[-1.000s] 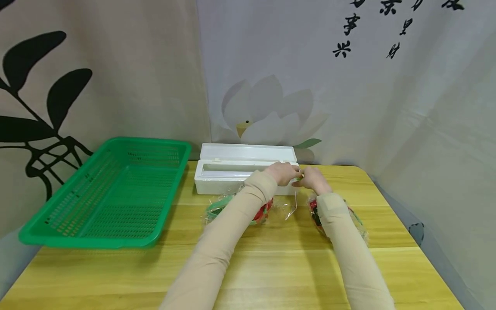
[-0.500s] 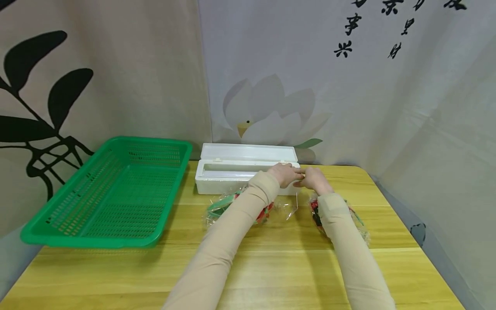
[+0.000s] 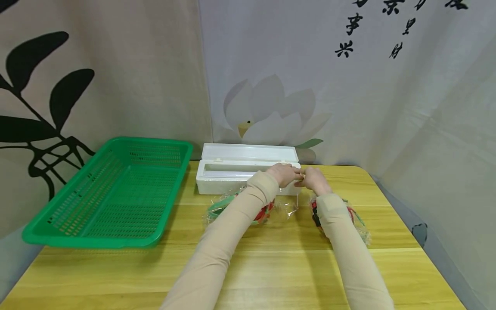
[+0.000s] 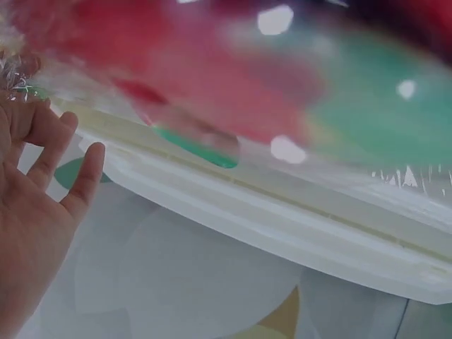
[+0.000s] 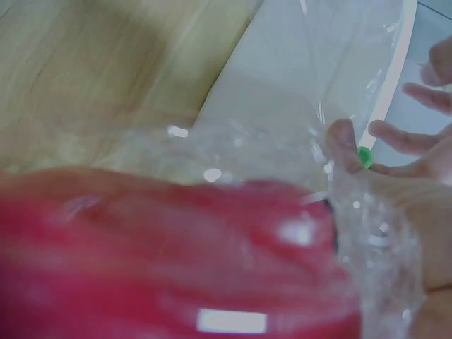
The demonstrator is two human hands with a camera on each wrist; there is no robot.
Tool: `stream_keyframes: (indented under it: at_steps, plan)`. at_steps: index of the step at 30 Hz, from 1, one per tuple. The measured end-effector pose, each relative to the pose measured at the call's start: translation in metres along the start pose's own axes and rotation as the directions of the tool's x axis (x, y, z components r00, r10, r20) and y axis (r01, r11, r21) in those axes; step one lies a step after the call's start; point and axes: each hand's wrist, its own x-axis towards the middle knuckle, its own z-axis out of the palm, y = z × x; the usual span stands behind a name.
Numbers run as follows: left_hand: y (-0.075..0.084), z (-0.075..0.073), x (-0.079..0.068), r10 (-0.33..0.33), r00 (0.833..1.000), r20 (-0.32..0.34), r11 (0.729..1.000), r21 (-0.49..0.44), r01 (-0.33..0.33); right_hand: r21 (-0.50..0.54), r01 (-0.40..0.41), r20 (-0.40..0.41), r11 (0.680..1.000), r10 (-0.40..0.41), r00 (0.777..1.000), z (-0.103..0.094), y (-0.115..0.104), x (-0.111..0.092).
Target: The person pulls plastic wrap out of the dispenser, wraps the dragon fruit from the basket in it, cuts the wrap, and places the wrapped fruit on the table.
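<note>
My left hand point(image 3: 284, 174) and right hand point(image 3: 315, 180) meet at the right end of a white lidded box point(image 3: 217, 186). In the right wrist view, my right hand point(image 5: 424, 205) pinches a small green piece point(image 5: 364, 157) between thumb and finger, beside clear film. In the left wrist view, some fingers of my left hand point(image 4: 42, 183) stand apart from the box; the others bend towards the film, their grip hidden. Bundles of red, green and dark things in clear plastic lie under the forearms, a left bundle point(image 3: 267, 211) and a right bundle point(image 3: 362, 228); their kind is unclear.
A green slatted basket point(image 3: 155, 232) stands at the left of the wooden table point(image 3: 271, 275). The box's lid point(image 3: 248, 151) is raised against the printed curtain point(image 3: 348, 107) behind. Clear film point(image 3: 290, 209) hangs in front of the box.
Both hands stay at the box's right end, with only small finger movements. A green bit seen between the fingers one second ago is hidden now in the head view.
</note>
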Motion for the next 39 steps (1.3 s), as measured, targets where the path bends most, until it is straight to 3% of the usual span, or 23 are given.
stream_keyframes:
  at_steps: [7, 14, 28, 34, 39]
  plan:
    - [-0.002, -0.003, -0.003, 0.002, 1.000, -0.012, 1.000, -0.028, -0.002, 0.006, -0.004, -0.010, 1.000, 0.004, 1.000, 0.000, 0.000, -0.002]
    - [-0.007, -0.006, -0.008, -0.008, 1.000, 0.017, 0.997, -0.078, 0.009, 0.003, 0.002, 0.003, 1.000, -0.002, 1.000, -0.001, -0.003, -0.004]
    - [-0.021, -0.003, -0.017, 0.012, 0.999, 0.033, 0.984, -0.178, -0.006, 0.014, -0.024, 0.016, 1.000, 0.024, 1.000, 0.001, -0.007, -0.002]
    - [-0.040, 0.004, -0.030, -0.017, 1.000, 0.006, 0.956, -0.293, 0.018, 0.028, -0.037, -0.002, 0.999, 0.037, 0.999, 0.000, -0.004, -0.002]
    - [-0.053, 0.019, -0.038, 0.013, 0.998, -0.069, 0.935, -0.352, -0.037, 0.023, -0.032, 0.008, 0.999, 0.031, 0.999, -0.001, -0.001, -0.004]
